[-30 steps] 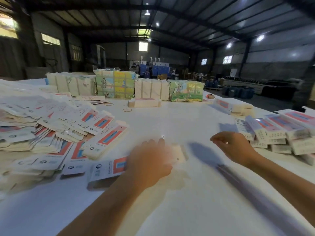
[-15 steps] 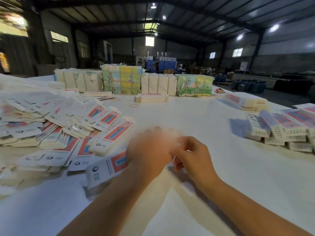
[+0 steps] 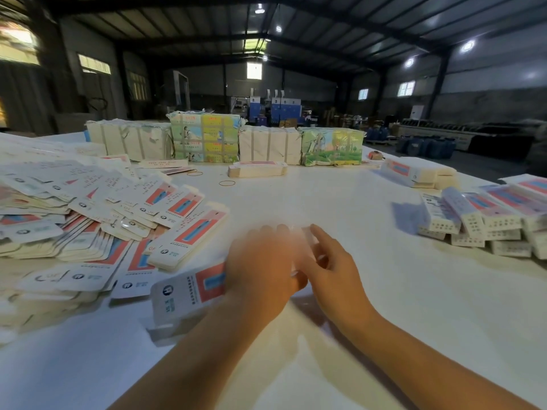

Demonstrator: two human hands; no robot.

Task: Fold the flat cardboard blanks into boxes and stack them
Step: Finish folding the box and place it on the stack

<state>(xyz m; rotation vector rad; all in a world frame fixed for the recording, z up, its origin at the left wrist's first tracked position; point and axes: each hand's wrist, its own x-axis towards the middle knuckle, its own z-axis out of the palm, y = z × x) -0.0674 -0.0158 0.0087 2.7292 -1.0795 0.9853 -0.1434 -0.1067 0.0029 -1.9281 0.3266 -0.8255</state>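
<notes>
Your left hand [image 3: 263,270] grips one flat blank [image 3: 189,294] at the table's [image 3: 414,321] near middle, your right hand [image 3: 331,267] meets it with fingers loosely curled — whether it pinches I cannot tell — four bundles [image 3: 269,145] behind.

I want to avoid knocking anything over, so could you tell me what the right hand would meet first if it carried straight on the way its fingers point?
The right hand points up and left, so it would most likely first meet the blurred left hand close beside it, though depth is unclear.
</notes>
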